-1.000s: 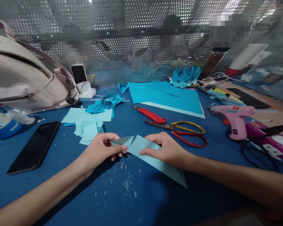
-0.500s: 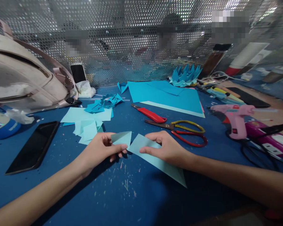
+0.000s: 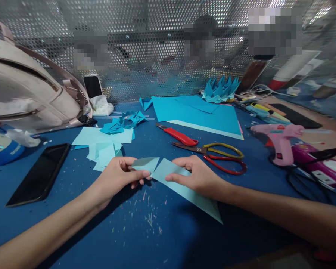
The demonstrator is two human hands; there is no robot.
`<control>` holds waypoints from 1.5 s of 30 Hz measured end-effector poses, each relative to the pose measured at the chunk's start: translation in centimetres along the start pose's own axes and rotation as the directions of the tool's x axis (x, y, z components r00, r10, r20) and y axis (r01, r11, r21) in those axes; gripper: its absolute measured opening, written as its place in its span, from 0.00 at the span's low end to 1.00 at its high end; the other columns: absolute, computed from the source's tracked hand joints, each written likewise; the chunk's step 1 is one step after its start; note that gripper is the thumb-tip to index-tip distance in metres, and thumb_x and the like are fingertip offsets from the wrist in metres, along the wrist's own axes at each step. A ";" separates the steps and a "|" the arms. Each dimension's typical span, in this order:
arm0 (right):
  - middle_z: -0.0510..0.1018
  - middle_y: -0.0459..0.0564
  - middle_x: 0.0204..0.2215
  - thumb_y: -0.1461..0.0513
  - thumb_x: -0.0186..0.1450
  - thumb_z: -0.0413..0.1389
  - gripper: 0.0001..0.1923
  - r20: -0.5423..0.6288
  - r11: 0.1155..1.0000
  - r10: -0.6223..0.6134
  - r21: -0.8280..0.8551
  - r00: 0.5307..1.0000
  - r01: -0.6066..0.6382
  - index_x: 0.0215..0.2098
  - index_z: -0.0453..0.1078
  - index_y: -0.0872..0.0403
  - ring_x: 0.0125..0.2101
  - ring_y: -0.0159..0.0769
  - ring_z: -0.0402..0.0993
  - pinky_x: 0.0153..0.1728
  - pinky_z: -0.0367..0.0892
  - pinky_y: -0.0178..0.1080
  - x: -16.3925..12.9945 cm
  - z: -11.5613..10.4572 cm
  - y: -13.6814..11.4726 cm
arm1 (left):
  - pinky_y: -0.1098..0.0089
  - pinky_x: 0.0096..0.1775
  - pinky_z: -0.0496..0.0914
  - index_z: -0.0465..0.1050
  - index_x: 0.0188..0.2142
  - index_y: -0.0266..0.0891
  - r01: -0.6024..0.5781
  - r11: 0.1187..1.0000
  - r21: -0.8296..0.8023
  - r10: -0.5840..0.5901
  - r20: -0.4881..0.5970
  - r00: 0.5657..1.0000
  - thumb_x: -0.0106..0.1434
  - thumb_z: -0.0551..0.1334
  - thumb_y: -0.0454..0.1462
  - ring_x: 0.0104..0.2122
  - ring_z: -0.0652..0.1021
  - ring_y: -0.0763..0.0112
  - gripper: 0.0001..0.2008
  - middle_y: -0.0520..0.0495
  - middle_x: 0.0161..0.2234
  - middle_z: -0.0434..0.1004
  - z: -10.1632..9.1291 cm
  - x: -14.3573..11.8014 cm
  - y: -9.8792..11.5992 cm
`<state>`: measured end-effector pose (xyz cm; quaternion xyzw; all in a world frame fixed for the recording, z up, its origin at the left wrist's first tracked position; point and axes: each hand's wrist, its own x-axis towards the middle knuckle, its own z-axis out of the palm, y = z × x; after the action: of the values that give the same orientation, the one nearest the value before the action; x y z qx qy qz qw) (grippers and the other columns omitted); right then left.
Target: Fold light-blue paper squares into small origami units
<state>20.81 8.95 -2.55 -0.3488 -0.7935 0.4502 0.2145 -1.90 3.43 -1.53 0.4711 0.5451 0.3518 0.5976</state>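
Observation:
My left hand (image 3: pixel 123 173) pinches a small pale blue paper piece (image 3: pixel 146 163) between thumb and fingers. A longer pale blue paper strip (image 3: pixel 161 170), folded, is gripped by my right hand (image 3: pixel 197 175), its far end slanting down past my palm. A narrow V-shaped gap parts the two papers at the top. Their lower corners meet near my left thumb; I cannot tell if they are still joined there. Just beyond my left hand lies a pile of pale blue paper pieces (image 3: pixel 106 155). Scissors (image 3: pixel 203 149) with red and yellow handles rest beyond my right hand.
Beyond the scissors lie a red utility knife (image 3: pixel 180 136) and large blue sheets (image 3: pixel 193 110). A folded-paper crown shape (image 3: pixel 221 89) stands behind. At right are a pink glue gun (image 3: pixel 281 140) and a purple power strip (image 3: pixel 319 164); at left, a phone (image 3: pixel 39 175) and a backpack (image 3: pixel 30 86).
The left paper piece has tilted flatter, its top corner shifting slightly right, so the gap between the papers looks narrower. My right hand has hardly moved.

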 end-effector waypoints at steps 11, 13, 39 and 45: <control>0.79 0.48 0.31 0.53 0.63 0.58 0.13 0.002 0.999 -0.019 0.030 1.000 0.019 0.33 0.74 0.56 0.33 0.37 0.74 0.33 0.67 0.34 0.0 -0.1 0.1 | 0.76 0.23 0.61 0.75 0.30 0.36 -0.019 0.943 0.332 0.013 0.022 1.000 0.59 0.65 0.41 0.21 0.70 0.77 0.10 0.52 0.23 0.75 -1.6 0.4 1.7; 0.77 0.48 0.30 0.54 0.65 0.56 0.14 0.017 0.999 -0.034 0.011 0.999 0.034 0.33 0.73 0.57 0.33 0.36 0.73 0.33 0.65 0.33 0.0 -0.2 0.0 | 0.74 0.23 0.62 0.73 0.35 0.37 -0.059 0.871 0.487 0.045 0.039 0.998 0.64 0.60 0.43 0.20 0.70 0.75 0.11 0.51 0.25 0.76 -2.1 0.4 1.9; 0.80 0.49 0.40 0.64 0.69 0.54 0.07 0.225 0.767 -0.520 -0.303 0.824 0.566 0.42 0.74 0.54 0.44 0.34 0.73 0.46 0.66 0.36 -0.5 -0.3 0.4 | 0.65 0.38 0.63 0.71 0.39 0.38 -0.580 0.282 0.765 0.572 0.351 0.741 0.70 0.54 0.31 0.36 0.71 0.66 0.07 0.48 0.36 0.75 1.0 -1.8 -1.9; 0.79 0.50 0.50 0.64 0.73 0.47 0.13 0.367 0.611 -0.611 -0.343 0.701 0.713 0.51 0.70 0.55 0.55 0.31 0.70 0.55 0.64 0.37 -1.0 -0.5 1.0 | 0.62 0.41 0.66 0.72 0.45 0.34 -0.619 0.083 0.781 0.653 0.427 0.625 0.73 0.48 0.31 0.39 0.73 0.63 0.14 0.42 0.42 0.77 0.3 -2.6 -2.6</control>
<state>22.19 8.90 -3.21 -0.0186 -0.9665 0.1707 0.1906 -2.22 0.09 -3.17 0.8880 0.3903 0.2410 0.0332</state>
